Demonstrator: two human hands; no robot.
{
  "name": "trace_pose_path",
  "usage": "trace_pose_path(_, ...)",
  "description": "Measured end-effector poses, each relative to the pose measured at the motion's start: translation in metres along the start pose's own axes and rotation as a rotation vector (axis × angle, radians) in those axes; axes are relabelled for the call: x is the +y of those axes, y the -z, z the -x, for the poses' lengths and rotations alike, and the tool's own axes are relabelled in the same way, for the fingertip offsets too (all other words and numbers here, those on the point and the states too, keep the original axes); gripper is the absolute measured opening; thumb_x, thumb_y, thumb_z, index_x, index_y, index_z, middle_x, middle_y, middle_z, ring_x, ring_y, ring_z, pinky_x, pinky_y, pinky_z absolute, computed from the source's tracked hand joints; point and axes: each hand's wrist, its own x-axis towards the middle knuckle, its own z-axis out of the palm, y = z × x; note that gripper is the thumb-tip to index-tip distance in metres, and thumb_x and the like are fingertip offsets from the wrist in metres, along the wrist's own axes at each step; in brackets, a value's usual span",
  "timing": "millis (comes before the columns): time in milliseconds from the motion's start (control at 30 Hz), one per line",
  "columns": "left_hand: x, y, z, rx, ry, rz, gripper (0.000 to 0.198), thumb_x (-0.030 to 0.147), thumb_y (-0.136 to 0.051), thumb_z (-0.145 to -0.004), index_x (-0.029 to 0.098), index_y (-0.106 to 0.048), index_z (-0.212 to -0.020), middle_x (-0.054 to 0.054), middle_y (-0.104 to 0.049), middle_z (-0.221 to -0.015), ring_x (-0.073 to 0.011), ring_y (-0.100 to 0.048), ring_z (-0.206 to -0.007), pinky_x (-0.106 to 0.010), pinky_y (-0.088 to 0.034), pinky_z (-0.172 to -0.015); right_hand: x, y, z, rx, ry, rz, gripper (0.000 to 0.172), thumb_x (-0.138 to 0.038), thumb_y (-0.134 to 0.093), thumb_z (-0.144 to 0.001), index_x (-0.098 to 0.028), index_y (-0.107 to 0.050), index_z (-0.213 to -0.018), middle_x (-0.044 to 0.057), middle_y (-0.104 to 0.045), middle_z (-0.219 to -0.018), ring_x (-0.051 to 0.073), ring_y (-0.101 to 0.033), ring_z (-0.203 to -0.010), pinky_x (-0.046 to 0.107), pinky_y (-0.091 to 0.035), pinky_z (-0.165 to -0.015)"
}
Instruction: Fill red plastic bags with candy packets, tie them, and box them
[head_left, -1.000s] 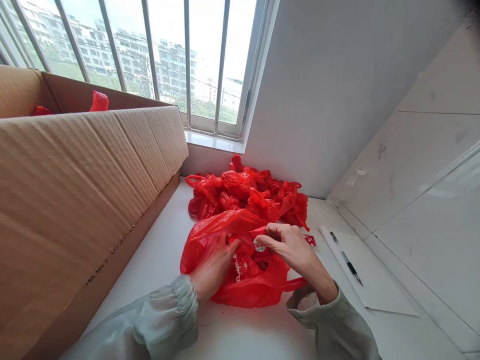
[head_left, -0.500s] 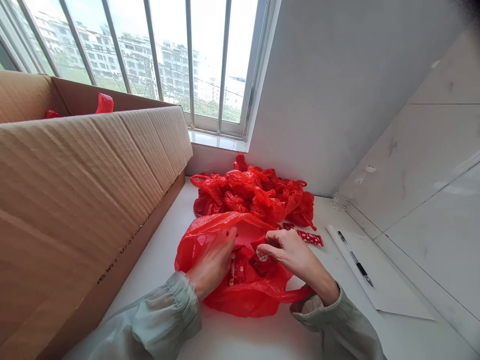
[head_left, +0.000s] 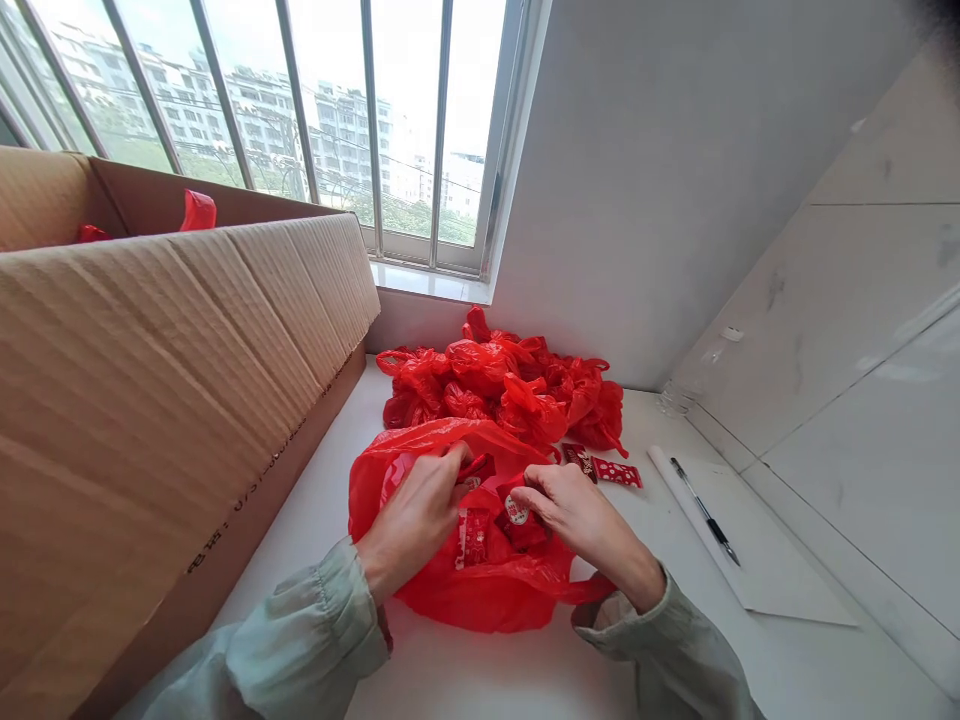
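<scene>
An open red plastic bag (head_left: 480, 590) lies on the white counter (head_left: 525, 670) in front of me, with small red packets inside. My left hand (head_left: 416, 515) is closed, pinching the bag's upper edge near a small red packet (head_left: 476, 468). My right hand (head_left: 574, 515) is closed on a small red packet with a round white label (head_left: 516, 510), held over the bag's opening. Just beyond the bag sits a heap of knotted red plastic bags (head_left: 502, 385).
A large open cardboard box (head_left: 172, 380) fills the left side, with red bags showing at its rim. Two loose red packets (head_left: 604, 465) lie right of the bag. A pen (head_left: 705, 510) rests on white paper (head_left: 765, 570) by the tiled wall. A barred window stands behind.
My left hand has moved up to the bag's upper edge and closed on it. My right hand has shifted slightly down and left with the labelled packet.
</scene>
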Motion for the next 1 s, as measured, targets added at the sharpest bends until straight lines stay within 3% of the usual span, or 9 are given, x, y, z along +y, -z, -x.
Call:
trace_pose_path(133, 0.015, 0.008, -0.001, 0.080, 0.010, 0.023, 0.010, 0.015, -0.041, -0.092, 0.022, -0.040, -0.085, 0.000, -0.056, -0.082, -0.0184, -0.050, -0.075, -0.029, -0.035, -0.068, -0.011, -0.011, -0.001, -0.031, 0.057, -0.160, 0.027, -0.026, -0.046, -0.093, -0.019, -0.055, -0.068, -0.002, -0.058, -0.062, 0.011, -0.047, -0.056, 0.024, -0.028, -0.055)
trace_pose_path(233, 0.018, 0.010, -0.002, 0.119, 0.019, 0.017, 0.010, 0.013, -0.038, -0.092, 0.022, -0.042, -0.090, -0.002, -0.058, -0.086, -0.0189, -0.052, -0.076, -0.030, -0.035, -0.069, -0.014, -0.015, -0.002, -0.062, 0.064, -0.269, 0.024, -0.023, -0.041, -0.095, -0.019, -0.065, -0.091, 0.000, -0.067, -0.070, 0.012, -0.058, -0.059, 0.023, -0.036, -0.057)
trace_pose_path(300, 0.017, 0.009, -0.002, 0.094, 0.021, -0.012, 0.009, 0.015, -0.039, -0.092, 0.022, -0.042, -0.088, -0.002, -0.057, -0.085, -0.0191, -0.051, -0.074, -0.031, -0.034, -0.067, -0.011, -0.013, -0.002, -0.026, 0.032, -0.236, 0.027, -0.022, -0.040, -0.095, -0.019, -0.067, -0.103, 0.001, -0.069, -0.072, 0.014, -0.061, -0.061, 0.024, -0.040, -0.060)
trace_pose_path(500, 0.010, 0.005, 0.000, -0.055, -0.008, -0.052, 0.012, 0.014, -0.036, -0.092, 0.022, -0.042, -0.084, -0.002, -0.056, -0.083, -0.0191, -0.047, -0.071, -0.030, -0.033, -0.065, -0.001, 0.011, 0.002, 0.055, 0.006, -0.176, 0.022, -0.025, -0.051, -0.089, -0.021, -0.073, -0.095, 0.002, -0.071, -0.076, 0.016, -0.065, -0.070, 0.026, -0.043, -0.069)
trace_pose_path(667, 0.012, 0.006, -0.002, -0.093, -0.064, 0.051, 0.014, 0.013, -0.038, -0.091, 0.020, -0.051, -0.092, -0.002, -0.060, -0.087, -0.0179, -0.052, -0.076, -0.029, -0.036, -0.068, -0.002, 0.019, 0.005, 0.058, 0.027, -0.213, 0.030, -0.029, -0.068, -0.079, -0.021, -0.071, -0.107, 0.003, -0.073, -0.092, 0.019, -0.065, -0.086, 0.027, -0.044, -0.076)
trace_pose_path(733, 0.015, 0.009, -0.003, -0.119, -0.084, 0.154, 0.013, 0.015, -0.041, -0.091, 0.020, -0.053, -0.092, 0.000, -0.061, -0.085, -0.0159, -0.052, -0.074, -0.027, -0.037, -0.067, -0.005, 0.018, 0.005, -0.010, 0.067, -0.349, 0.027, -0.028, -0.069, -0.077, -0.020, -0.070, -0.103, 0.002, -0.071, -0.088, 0.016, -0.064, -0.080, 0.024, -0.044, -0.071)
trace_pose_path(800, 0.018, 0.012, -0.003, -0.147, -0.074, 0.256, 0.011, 0.018, -0.044, -0.092, 0.020, -0.055, -0.092, 0.002, -0.063, -0.085, -0.0146, -0.053, -0.073, -0.026, -0.039, -0.065, -0.008, 0.016, 0.004, -0.055, 0.087, -0.458, 0.012, -0.028, -0.065, -0.080, -0.018, -0.068, -0.085, -0.002, -0.066, -0.072, 0.013, -0.058, -0.065, 0.022, -0.041, -0.061)
trace_pose_path(900, 0.024, 0.018, -0.001, -0.118, -0.058, 0.369, 0.009, 0.026, -0.053, -0.092, 0.020, -0.059, -0.095, 0.002, -0.066, -0.090, -0.0143, -0.058, -0.078, -0.025, -0.043, -0.067, -0.009, 0.017, 0.005, 0.029, 0.116, -0.478, 0.017, -0.027, -0.063, -0.081, -0.018, -0.059, -0.068, -0.005, -0.053, -0.059, 0.010, -0.047, -0.057, 0.021, -0.035, -0.054)
trace_pose_path(1000, 0.028, 0.024, 0.001, -0.015, -0.046, 0.405, 0.007, 0.026, -0.062, -0.088, 0.019, -0.064, -0.090, 0.002, -0.068, -0.089, -0.0142, -0.061, -0.080, -0.024, -0.045, -0.070, -0.007, 0.021, 0.008, 0.083, 0.169, -0.468, 0.015, -0.025, -0.063, -0.083, -0.019, -0.060, -0.069, -0.005, -0.056, -0.062, 0.010, -0.048, -0.060, 0.022, -0.035, -0.057)
